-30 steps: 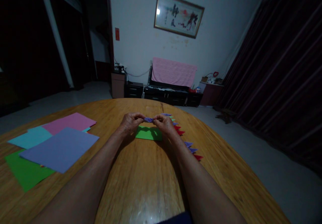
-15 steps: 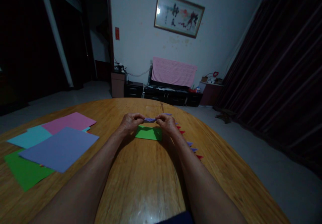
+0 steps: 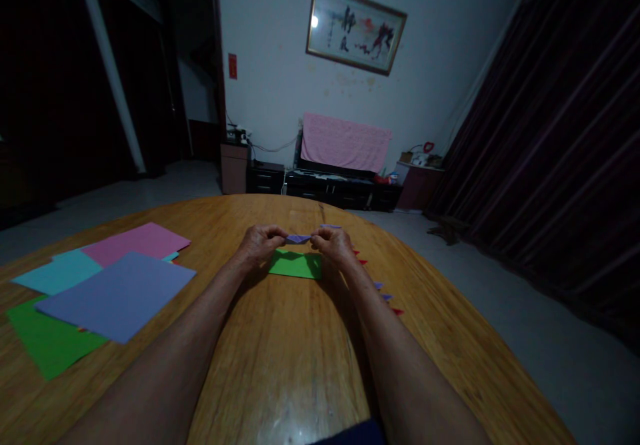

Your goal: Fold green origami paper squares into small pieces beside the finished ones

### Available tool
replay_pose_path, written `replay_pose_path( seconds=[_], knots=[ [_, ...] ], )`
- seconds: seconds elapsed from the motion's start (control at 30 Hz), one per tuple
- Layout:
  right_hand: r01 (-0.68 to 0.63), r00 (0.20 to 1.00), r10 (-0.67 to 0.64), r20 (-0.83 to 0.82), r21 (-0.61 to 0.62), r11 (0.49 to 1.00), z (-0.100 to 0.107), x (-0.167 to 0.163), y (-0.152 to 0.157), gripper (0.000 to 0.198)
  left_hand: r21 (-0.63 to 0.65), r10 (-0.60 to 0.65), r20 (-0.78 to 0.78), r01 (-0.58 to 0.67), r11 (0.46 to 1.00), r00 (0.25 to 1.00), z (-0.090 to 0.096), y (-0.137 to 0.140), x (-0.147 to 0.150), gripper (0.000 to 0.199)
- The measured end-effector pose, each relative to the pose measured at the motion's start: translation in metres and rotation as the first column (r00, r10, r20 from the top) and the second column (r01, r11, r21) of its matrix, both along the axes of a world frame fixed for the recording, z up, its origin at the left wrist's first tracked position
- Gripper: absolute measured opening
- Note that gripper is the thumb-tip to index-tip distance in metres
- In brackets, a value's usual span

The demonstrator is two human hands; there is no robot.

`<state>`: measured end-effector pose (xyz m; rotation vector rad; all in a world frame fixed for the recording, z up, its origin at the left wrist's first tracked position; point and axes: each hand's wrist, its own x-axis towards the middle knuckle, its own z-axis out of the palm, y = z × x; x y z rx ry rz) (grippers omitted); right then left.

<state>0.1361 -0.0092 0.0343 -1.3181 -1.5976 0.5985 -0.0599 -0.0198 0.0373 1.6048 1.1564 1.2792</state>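
A small folded piece of purple paper (image 3: 298, 239) is stretched between my two hands, just above the table. My left hand (image 3: 259, 242) pinches its left end between thumb and fingers. At the other end, my right hand (image 3: 331, 242) pinches it the same way. Below lies a green paper rectangle (image 3: 295, 265), with shadows of the hands and paper falling across it. Beside my right forearm, several small folded red and purple paper pieces (image 3: 386, 296) lie in a row, partly hidden by the arm.
On the left of the round wooden table (image 3: 270, 365) lie overlapping sheets: purple (image 3: 120, 295), pink (image 3: 140, 240), light blue (image 3: 57, 274) and green (image 3: 53, 342). Beyond the table stands a low black cabinet (image 3: 330, 192) with a pink cloth (image 3: 345, 142) draped above it.
Almost nothing differs. Both hands keep their pinch on the purple paper, which is tilted very slightly differently, and the view has shifted a little.
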Motion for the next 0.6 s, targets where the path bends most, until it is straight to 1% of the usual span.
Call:
replay_pose_path(
  seconds=[0.2,0.27,0.33,0.4,0.43,0.53,0.6],
  knots=[
    [-0.012,0.999,0.012,0.038,0.004,1.000,0.000,0.000,0.000,0.011,0.034,-0.001,-0.088,0.004,0.999,0.996,0.000,0.005,-0.001,0.018],
    [0.009,0.998,-0.009,0.060,0.005,1.000,0.002,0.000,0.000,0.013,0.054,0.008,-0.106,-0.002,0.999,0.994,0.000,0.007,-0.002,0.028],
    [0.039,0.995,-0.039,0.089,0.002,0.999,0.005,0.000,0.000,0.013,0.083,0.037,-0.127,-0.026,0.996,0.991,-0.001,0.010,-0.004,0.045],
    [0.071,0.990,-0.069,0.123,-0.009,0.997,0.010,0.002,0.002,0.014,0.114,0.056,-0.182,-0.036,0.993,0.982,-0.003,0.012,-0.005,0.058],
    [0.087,0.987,-0.084,0.135,-0.013,0.996,0.013,0.004,0.003,0.014,0.128,0.069,-0.214,-0.042,0.991,0.974,-0.005,0.013,-0.005,0.061],
    [0.120,0.978,-0.121,0.172,0.015,0.993,0.021,0.016,0.010,0.014,0.161,0.094,-0.325,-0.043,0.986,0.941,-0.010,0.015,-0.002,0.064],
    [0.146,0.966,-0.153,0.208,0.049,0.988,0.026,0.031,0.013,0.013,0.176,0.086,-0.409,-0.014,0.984,0.909,-0.014,0.016,0.002,0.061]
  ],
)
